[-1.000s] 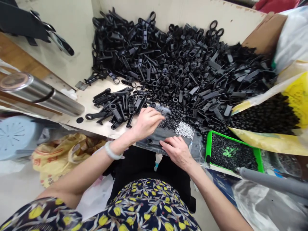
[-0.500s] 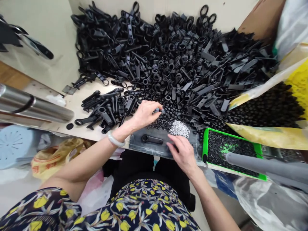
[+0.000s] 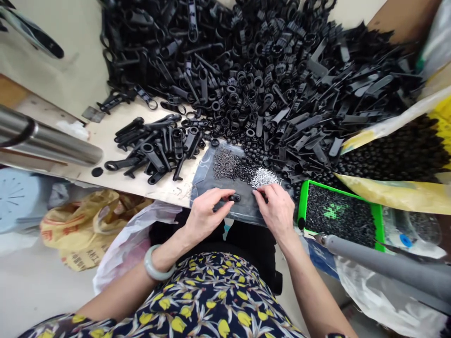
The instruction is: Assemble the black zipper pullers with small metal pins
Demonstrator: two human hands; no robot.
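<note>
On the dark mat (image 3: 206,180), my left hand (image 3: 212,209) pinches a small black part at the end of a black lever piece (image 3: 237,198), most of which the fingers hide. My right hand (image 3: 275,206) has its fingertips together at the near edge of a heap of silvery pins (image 3: 264,177); whatever they hold is too small to make out. Left of the pins lie tiny black parts (image 3: 243,170) and a heap of small brownish-grey pieces (image 3: 225,163).
A big pile of black plastic parts (image 3: 246,80) fills the back. Assembled black levers (image 3: 155,155) lie left. At right are a green-rimmed tray (image 3: 303,202), a grey bar (image 3: 369,256) and a yellow bag (image 3: 398,192). A steel cylinder (image 3: 66,143) stands at left.
My left hand has come down from the small parts to the black piece on the mat. My right hand's fingers have closed at the pins. The view has shifted.
</note>
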